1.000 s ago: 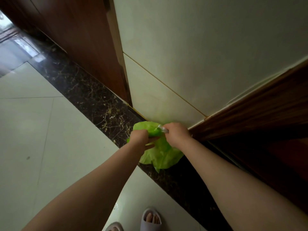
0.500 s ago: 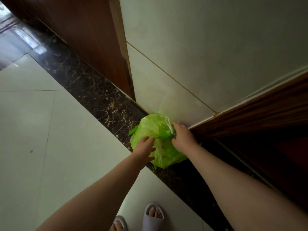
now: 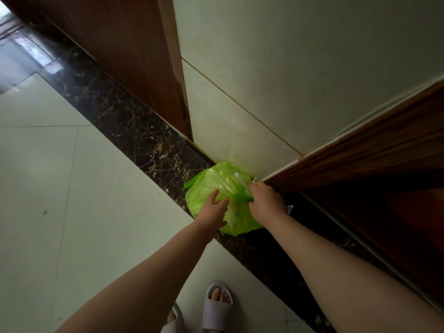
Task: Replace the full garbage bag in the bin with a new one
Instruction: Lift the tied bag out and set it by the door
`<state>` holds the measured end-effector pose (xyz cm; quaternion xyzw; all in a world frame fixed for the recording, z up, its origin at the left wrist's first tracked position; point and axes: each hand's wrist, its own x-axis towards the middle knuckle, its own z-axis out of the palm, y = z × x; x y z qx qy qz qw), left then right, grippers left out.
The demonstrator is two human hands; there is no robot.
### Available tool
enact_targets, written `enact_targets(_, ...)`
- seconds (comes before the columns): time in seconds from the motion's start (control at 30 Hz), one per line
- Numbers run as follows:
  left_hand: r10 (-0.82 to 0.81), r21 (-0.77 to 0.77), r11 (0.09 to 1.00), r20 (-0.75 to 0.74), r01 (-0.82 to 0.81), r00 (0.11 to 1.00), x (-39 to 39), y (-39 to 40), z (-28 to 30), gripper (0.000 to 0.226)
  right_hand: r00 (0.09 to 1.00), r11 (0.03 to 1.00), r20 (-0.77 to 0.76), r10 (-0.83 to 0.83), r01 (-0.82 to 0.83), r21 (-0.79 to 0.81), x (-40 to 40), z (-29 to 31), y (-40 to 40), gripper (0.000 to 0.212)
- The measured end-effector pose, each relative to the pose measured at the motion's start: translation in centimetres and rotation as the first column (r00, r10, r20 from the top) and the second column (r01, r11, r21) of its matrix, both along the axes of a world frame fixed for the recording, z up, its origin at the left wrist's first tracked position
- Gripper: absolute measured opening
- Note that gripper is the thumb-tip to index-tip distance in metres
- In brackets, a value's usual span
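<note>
Left hand (image 3: 212,209) now off bag (image 3: 211,186)

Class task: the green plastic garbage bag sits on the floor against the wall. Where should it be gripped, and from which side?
Grip the gathered neck of the green plastic garbage bag, where the right hand pinches it, coming from above: the body bulges loosely, and the wall blocks the far side.

Dim, sharp view — daylight glares off the floor (image 3: 21,51) top left, with wide-angle bending at the edges.
</note>
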<state>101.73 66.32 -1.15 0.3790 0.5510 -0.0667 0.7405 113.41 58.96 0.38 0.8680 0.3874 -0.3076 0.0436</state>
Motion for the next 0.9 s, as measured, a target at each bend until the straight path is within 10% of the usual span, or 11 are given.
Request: enact_targets(0.9, -0.094, 0.037, 0.995, 0.014, 0.093, 0.995, -2.0, -0.4, 3.9, 0.046, 0.98, 0.98, 0.008, -0.198, 0.198, -0.004, -1.6, 2.5, -2.3, 0.05)
